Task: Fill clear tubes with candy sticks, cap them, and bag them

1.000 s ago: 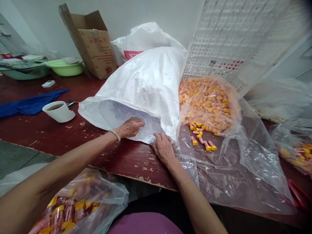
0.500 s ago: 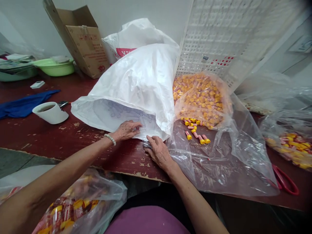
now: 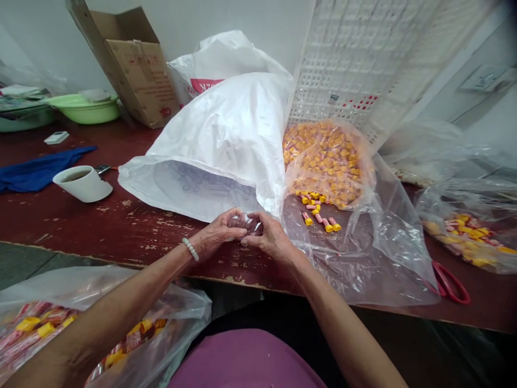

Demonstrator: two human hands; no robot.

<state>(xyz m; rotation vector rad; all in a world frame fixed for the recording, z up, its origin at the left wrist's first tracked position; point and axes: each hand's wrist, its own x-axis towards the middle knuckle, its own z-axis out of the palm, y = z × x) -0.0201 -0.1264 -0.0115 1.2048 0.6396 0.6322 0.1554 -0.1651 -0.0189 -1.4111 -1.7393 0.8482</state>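
At the centre of the frame, both hands meet just in front of the mouth of the white sack. The left hand and the right hand each have their fingers curled and pinched on one small clear plastic container, held between them just above the worn red table (its exact shape is hard to tell). To the right lies a clear bag of orange candies, with loose wrapped candies spilling out.
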